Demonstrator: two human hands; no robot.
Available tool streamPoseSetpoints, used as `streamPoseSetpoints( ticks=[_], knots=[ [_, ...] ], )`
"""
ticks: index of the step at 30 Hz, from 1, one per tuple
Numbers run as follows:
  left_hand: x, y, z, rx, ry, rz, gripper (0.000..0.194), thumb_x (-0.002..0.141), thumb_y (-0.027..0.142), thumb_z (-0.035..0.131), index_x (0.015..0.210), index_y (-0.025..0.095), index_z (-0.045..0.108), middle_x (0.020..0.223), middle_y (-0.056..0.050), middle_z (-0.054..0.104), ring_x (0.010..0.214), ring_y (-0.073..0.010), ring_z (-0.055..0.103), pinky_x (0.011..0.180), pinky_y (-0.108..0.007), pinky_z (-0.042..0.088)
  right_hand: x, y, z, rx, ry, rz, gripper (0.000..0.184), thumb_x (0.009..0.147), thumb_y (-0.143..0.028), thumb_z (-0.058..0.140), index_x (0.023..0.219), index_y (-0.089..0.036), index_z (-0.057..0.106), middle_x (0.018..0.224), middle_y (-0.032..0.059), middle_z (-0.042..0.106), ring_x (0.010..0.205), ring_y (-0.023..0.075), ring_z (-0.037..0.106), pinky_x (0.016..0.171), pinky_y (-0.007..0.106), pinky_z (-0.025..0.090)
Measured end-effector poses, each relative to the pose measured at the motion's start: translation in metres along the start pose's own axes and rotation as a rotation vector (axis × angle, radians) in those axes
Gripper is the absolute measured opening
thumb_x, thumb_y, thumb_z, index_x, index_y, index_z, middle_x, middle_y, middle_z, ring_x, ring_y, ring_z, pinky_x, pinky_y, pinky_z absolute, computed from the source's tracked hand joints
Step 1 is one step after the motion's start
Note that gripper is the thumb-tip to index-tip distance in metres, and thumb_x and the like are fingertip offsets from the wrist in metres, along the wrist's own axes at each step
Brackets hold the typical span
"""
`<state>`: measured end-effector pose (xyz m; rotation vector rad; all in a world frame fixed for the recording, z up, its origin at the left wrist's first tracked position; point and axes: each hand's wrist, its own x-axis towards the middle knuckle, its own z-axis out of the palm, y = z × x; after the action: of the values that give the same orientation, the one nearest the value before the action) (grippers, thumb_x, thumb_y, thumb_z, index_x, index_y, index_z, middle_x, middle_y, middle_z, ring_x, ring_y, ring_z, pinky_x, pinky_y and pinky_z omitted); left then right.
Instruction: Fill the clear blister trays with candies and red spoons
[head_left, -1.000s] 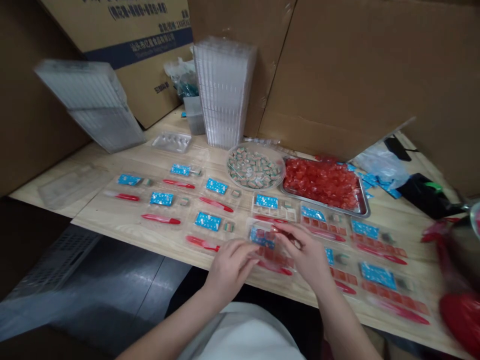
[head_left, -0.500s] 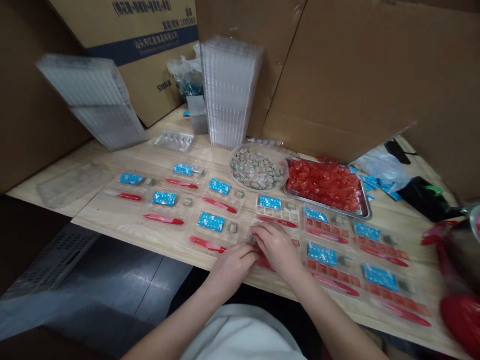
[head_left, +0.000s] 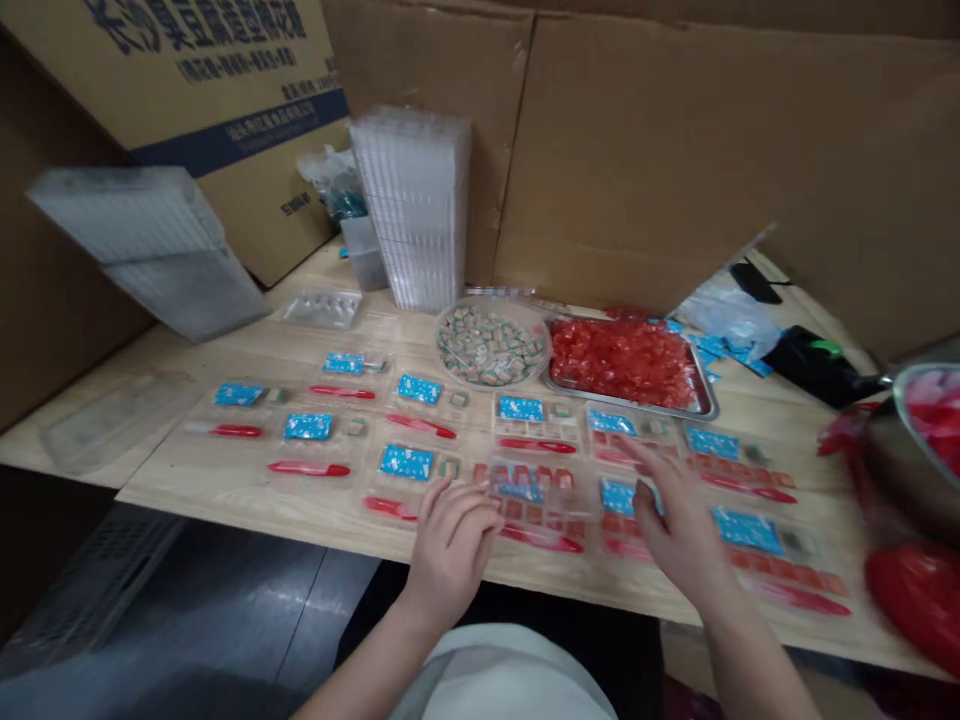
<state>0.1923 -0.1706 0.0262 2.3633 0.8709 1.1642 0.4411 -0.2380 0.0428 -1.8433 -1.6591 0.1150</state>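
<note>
The left hand (head_left: 450, 550) hovers over the near edge of the pale wooden table (head_left: 161, 445), its fingers slightly apart and gently curled, holding nothing. It is just left of a transparent plastic tray (head_left: 525, 505) that holds a blue foil sachet, small red cubes and a slim red plastic stick. The right hand (head_left: 679, 525) is further right, its fingers (head_left: 651, 480) spread apart and curved down, with nothing gripped. Its fingertips are just beside a blue foil sachet (head_left: 618, 496) in the next tray, though blur hides whether they touch it. More thin, ridged trays lie in loose rows across the table, filled with similar sachets, red sticks and small wrapped sweets. Toward the far side, a round transparent dish (head_left: 491, 345) holds a heap of small wrapped sweets, and a shallow steel tray (head_left: 622, 365) brims with glossy red cubes. To the far left, a tall stack of nested transparent trays (head_left: 409, 210) stands against corrugated cardboard cartons (head_left: 637, 150).
</note>
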Motion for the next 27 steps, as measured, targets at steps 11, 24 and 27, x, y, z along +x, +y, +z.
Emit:
streamPoseSetpoints(
  ticks=[11, 24, 27],
  knots=[
    [0.076, -0.026, 0.022, -0.567, 0.009, -0.678, 0.020, 0.082, 0.036, 0.056, 0.089, 0.017, 0.058, 0.079, -0.002, 0.063, 0.073, -0.0142, 0.061, 0.071, -0.028, 0.051, 0.005, 0.000, 0.018, 0.482, -0.041, 0.438, 0.029, 0.082, -0.038, 0.053, 0.100, -0.019, 0.065, 0.095, 0.0075, 0.069, 0.084, 0.0201, 0.064, 0.075, 0.033, 0.052],
    [0.057, -0.049, 0.051, -0.265, -0.267, -0.626, 0.056, 0.075, 0.029, 0.063, 0.127, 0.019, 0.044, 0.126, -0.013, 0.053, 0.114, -0.0269, 0.053, 0.096, -0.045, 0.041, 0.028, 0.025, 0.040, 0.192, -0.048, 0.582, 0.043, 0.081, -0.039, 0.048, 0.110, -0.011, 0.063, 0.076, 0.0099, 0.066, 0.071, 0.0239, 0.062, 0.067, 0.035, 0.045],
    [0.060, -0.045, 0.054, -0.178, -0.348, -0.501, 0.065, 0.071, 0.021, 0.066, 0.131, 0.021, 0.040, 0.132, -0.011, 0.050, 0.122, -0.0271, 0.046, 0.102, -0.044, 0.037, 0.029, 0.017, 0.038, 0.023, -0.101, 0.511, 0.049, 0.085, -0.039, 0.045, 0.124, -0.010, 0.054, 0.084, 0.0111, 0.064, 0.072, 0.0235, 0.061, 0.069, 0.035, 0.044]
  ],
)
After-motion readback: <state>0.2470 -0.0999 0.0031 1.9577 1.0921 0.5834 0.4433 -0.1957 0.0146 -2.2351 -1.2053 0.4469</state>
